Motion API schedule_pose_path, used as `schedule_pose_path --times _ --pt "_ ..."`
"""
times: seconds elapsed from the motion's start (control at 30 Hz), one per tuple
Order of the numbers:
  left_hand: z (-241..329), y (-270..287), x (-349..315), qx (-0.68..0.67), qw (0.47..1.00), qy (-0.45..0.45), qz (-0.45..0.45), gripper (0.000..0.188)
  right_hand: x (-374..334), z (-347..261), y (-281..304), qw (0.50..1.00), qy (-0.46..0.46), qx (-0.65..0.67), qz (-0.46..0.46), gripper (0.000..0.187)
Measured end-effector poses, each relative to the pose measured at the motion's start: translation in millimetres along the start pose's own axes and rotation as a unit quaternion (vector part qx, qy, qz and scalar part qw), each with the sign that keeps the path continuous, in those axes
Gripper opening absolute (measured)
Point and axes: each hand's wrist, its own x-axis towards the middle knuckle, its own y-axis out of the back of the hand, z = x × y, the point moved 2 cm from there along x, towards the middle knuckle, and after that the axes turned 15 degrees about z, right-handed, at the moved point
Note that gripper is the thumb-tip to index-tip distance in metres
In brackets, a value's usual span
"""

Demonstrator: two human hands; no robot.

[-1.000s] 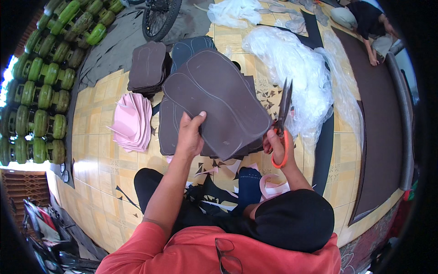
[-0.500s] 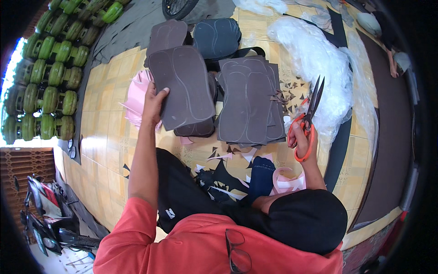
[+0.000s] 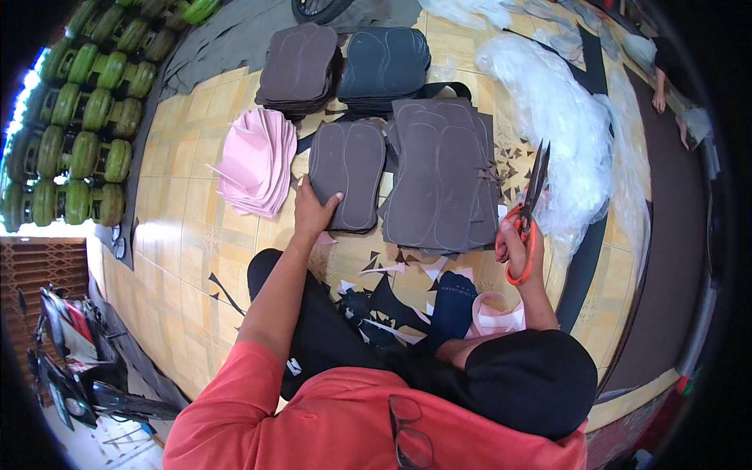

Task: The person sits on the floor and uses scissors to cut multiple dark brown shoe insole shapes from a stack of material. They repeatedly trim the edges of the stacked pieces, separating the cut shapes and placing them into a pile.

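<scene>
My left hand (image 3: 315, 210) grips the near left edge of a small stack of dark brown cut sheets (image 3: 348, 174), thumb on top. The top sheet bears pale curved outlines. My right hand (image 3: 514, 249) holds scissors (image 3: 537, 188) by their orange handles, black blades pointing away and slightly parted. Between the hands lies an uneven pile of larger brown sheets (image 3: 435, 176) with similar outlines. Beyond the left hand stand a brown stack (image 3: 298, 64) and a blackish stack (image 3: 384, 63). A fanned pile of pink sheets (image 3: 257, 164) lies to the left.
Dark triangular scraps (image 3: 509, 168) and crumpled clear plastic (image 3: 548, 117) lie to the right. More offcuts (image 3: 384, 301) are scattered by my legs. A long brown sheet (image 3: 681, 274) runs along the far right, with another person's hand (image 3: 659, 102) above it. Green gas cylinders (image 3: 78, 149) are stacked left.
My left hand has brought the lifted brown sheet down and nearer, onto the small stack. The pink pile and the far brown stack are now uncovered. The scissors stay in my right hand.
</scene>
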Motion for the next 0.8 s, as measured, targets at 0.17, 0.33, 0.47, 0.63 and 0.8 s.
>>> schedule_pose_path --times 0.17,0.33,0.47,0.63,0.8 --pt "2 5 3 0.014 0.999 0.033 -0.022 0.097 1 -2 -15 0.999 0.013 -0.032 -0.017 0.022" --pt "-53 49 32 -0.082 0.99 0.075 -0.092 0.075 4 -5 -9 0.996 0.009 -0.087 0.013 0.022" --pt "-130 147 1 -0.125 0.974 0.168 0.089 0.038 11 -11 -7 0.988 0.022 -0.151 0.005 0.017" --pt "-255 165 -140 0.221 0.949 0.17 0.149 0.053 21 -39 -27 0.966 0.027 -0.255 -0.03 0.019" --pt "-287 136 -185 0.311 0.946 0.014 0.093 0.068 29 -83 -52 0.911 0.038 -0.407 -0.052 0.023"
